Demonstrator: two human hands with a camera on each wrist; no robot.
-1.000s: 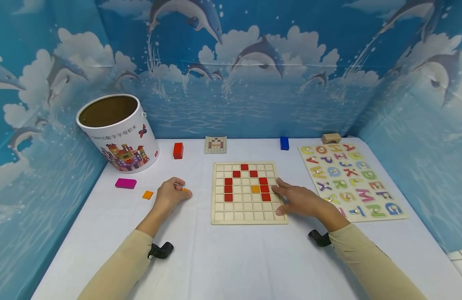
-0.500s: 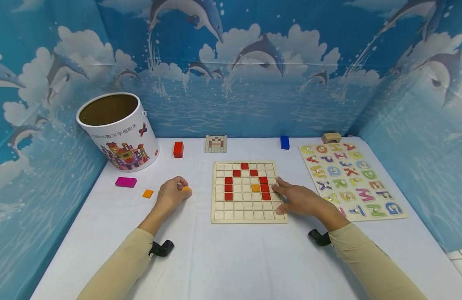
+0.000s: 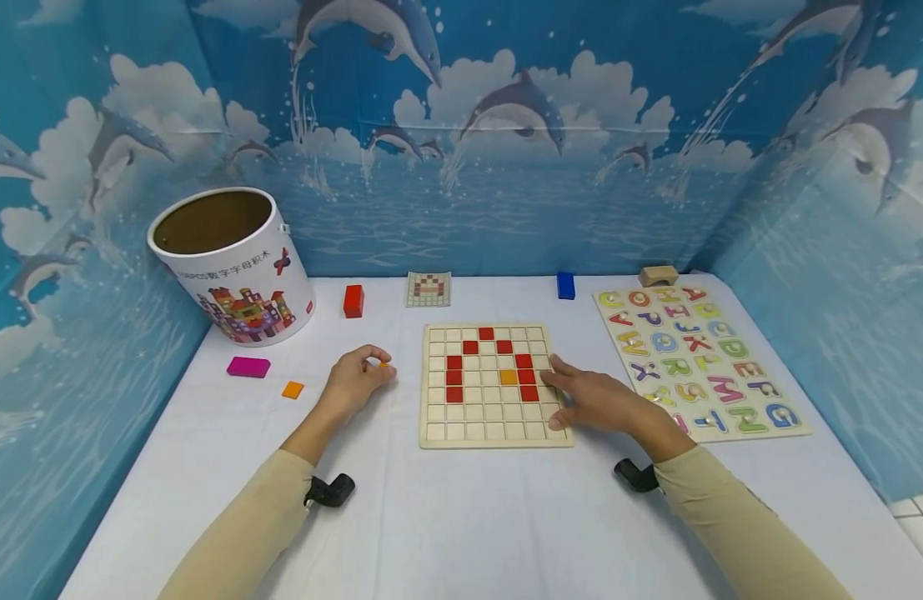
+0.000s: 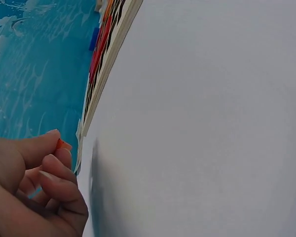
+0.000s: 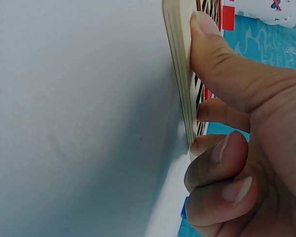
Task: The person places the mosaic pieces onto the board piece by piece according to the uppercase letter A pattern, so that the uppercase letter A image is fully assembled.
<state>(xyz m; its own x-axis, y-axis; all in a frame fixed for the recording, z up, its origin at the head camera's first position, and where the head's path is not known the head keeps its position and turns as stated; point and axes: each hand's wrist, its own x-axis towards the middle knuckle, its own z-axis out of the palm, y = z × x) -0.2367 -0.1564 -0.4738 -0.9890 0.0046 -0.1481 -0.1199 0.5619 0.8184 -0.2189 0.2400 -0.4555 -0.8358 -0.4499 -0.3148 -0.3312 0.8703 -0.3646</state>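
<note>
Between thumb and index finger, my left hand (image 3: 353, 379) pinches a small orange tile (image 4: 64, 144), raised above the table left of the board; its other fingers are curled. A square wooden grid board (image 3: 476, 432) lies mid-table. Several red tiles (image 3: 529, 393) form an arch on it, and one orange tile (image 3: 509, 377) sits inside the arch at right. My right hand (image 3: 604, 402) rests at the board's right edge, thumb and fingertips touching it, spread apart. Another loose orange tile (image 3: 292, 389) lies left of my left hand.
A pattern card (image 3: 428, 289) lies behind the board. A large white bucket (image 3: 236, 275) stands back left, near a magenta block (image 3: 248, 367) and a red block (image 3: 353, 302). On the right are a letter puzzle board (image 3: 701, 367), a blue block (image 3: 566, 286) and a wooden block (image 3: 659, 277).
My left hand has lifted the orange tile off the table and moved slightly right and away from me, towards the board. My right hand stays at the board's edge.
</note>
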